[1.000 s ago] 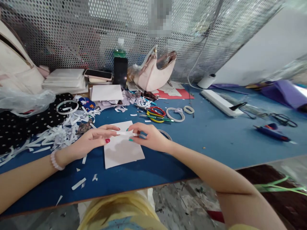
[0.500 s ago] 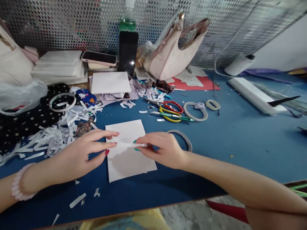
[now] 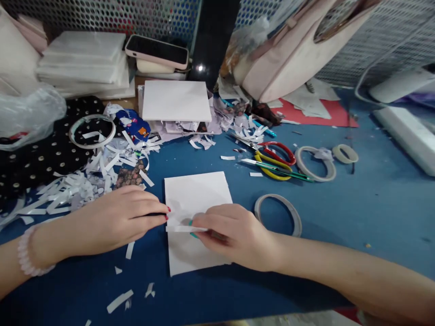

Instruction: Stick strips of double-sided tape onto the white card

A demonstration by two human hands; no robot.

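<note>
A white rectangular card lies flat on the blue table in front of me. My right hand is over its right half, thumb and finger pinching a narrow white strip. The strip runs across the middle of the card to its left edge; whether it is paper or tape I cannot tell. My left hand has its fingers stretched out, red-nailed tips by the card's left edge, with nothing held. A roll of tape lies just beyond my right hand, partly hidden by it.
Scissors with red and yellow handles, a green cutter and more tape rolls lie to the right. Paper scraps pile up at left. Behind stand a stack of white sheets, a phone and a pale handbag.
The view has moved closer and lower. My right hand has shifted toward the near side of the card, and the white strip now shows plainly. My left fingers have drawn back to the card's edge.
</note>
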